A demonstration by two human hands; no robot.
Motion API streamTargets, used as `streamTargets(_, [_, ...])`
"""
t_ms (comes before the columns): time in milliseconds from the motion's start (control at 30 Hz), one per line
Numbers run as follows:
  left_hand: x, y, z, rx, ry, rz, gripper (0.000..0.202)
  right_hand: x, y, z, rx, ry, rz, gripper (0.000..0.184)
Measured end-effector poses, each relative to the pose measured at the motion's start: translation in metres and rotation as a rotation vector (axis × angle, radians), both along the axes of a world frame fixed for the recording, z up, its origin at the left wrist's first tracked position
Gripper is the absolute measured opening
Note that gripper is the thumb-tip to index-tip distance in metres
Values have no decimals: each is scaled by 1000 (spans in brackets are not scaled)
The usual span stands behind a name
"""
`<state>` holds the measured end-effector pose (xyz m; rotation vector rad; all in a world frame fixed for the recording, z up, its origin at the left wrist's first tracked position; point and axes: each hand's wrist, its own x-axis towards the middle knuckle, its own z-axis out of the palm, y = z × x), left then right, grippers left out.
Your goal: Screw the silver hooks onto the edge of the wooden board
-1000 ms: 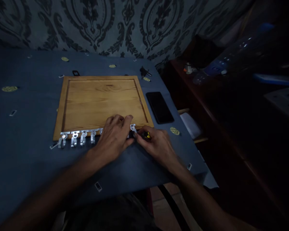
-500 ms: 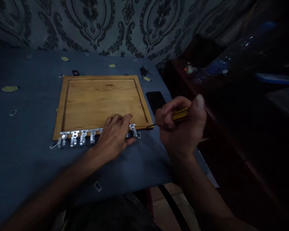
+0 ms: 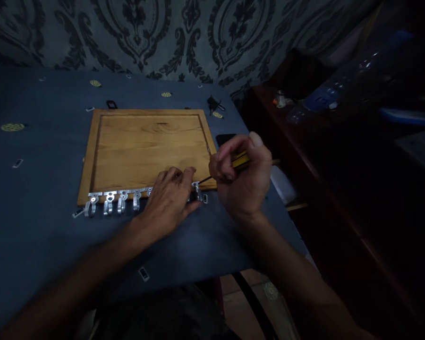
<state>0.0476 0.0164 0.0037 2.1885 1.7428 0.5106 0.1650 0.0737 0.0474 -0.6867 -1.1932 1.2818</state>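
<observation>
A wooden board [image 3: 147, 146] with a raised frame lies flat on the table. Along its near edge runs a metal hook rail [image 3: 123, 198] with several silver hooks. My left hand [image 3: 170, 198] clasps the rail near its right end, fingers over the board side and thumb on the near side, covering some hooks. My right hand [image 3: 246, 182] is wrapped around a screwdriver [image 3: 241, 160] with a yellow and dark handle. The thin shaft points left, and its tip is at the rightmost hook [image 3: 196, 190]; whether it sits in a screw is too small to tell.
A blue patterned cloth covers the table [image 3: 49, 165]. Behind the right hand lies a dark phone [image 3: 225, 139], partly hidden. Small dark items [image 3: 214, 104] rest past the board's far right corner. A plastic bottle [image 3: 322, 97] lies on dark red furniture at the right.
My right hand has moved left with the screwdriver, bringing its tip from the board's right corner to the rightmost hook. My left hand has stayed on the rail.
</observation>
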Motion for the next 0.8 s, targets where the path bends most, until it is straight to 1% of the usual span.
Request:
streamTargets(100, [0, 1, 1, -14, 4, 5, 53, 0, 1, -3, 0, 10, 19, 53])
streamTargets(233, [-1, 1, 2, -33, 9, -6, 53, -1, 1, -7, -2, -1, 10, 53])
streamTargets(467, [1, 0, 2, -20, 18, 21, 50, -3, 1, -11, -1, 19, 27, 52])
streamTargets(633, [1, 1, 2, -19, 28, 17, 48, -2, 3, -12, 3, -56, 41, 57])
streamTargets(800, [1, 1, 4, -25, 26, 12, 44, -3, 4, -14, 5, -123, 119, 57])
